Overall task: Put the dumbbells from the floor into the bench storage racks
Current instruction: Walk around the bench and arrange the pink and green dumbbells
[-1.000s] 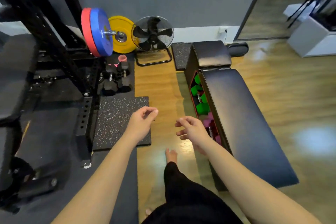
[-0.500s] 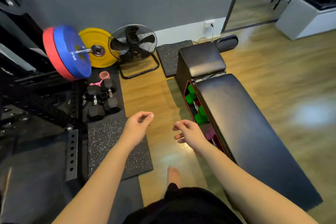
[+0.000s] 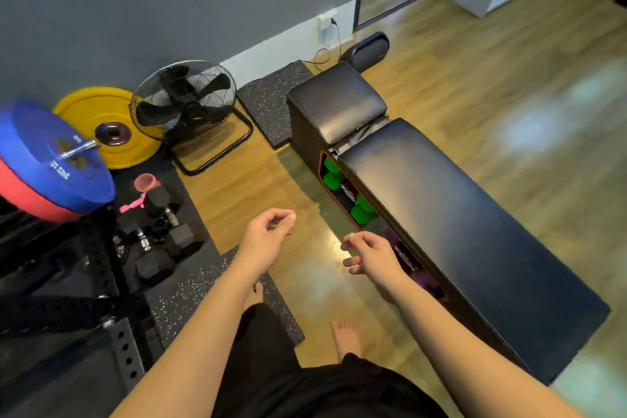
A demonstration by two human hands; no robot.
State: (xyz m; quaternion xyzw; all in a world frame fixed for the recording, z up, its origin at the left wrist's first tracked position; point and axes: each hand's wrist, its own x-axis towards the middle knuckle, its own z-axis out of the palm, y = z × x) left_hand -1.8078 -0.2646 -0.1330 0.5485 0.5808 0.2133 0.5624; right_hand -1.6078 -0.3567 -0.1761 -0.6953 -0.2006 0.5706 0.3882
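Observation:
A black padded bench (image 3: 451,220) runs from the centre to the lower right, with a storage rack (image 3: 342,187) open in its left side. Green dumbbells (image 3: 361,212) lie in the rack, and purple dumbbells (image 3: 395,239) show behind my right wrist. Black hex dumbbells (image 3: 163,231) lie on the dark mat at the left. My left hand (image 3: 266,236) hovers over the wooden floor, empty, its fingers loosely curled. My right hand (image 3: 373,256) hangs empty with fingers apart, just left of the rack.
A floor fan (image 3: 185,108) and a yellow weight plate (image 3: 108,129) stand against the wall. Blue and red plates (image 3: 47,159) sit on a bar at the left above a black rack frame (image 3: 122,343). Speckled mats (image 3: 210,288) lie on the floor. My bare feet (image 3: 346,336) stand below.
The view has swung left and upward, so the bench now runs diagonally to the lower right. Both hands stayed empty and kept their pose. A second bare foot has come into view.

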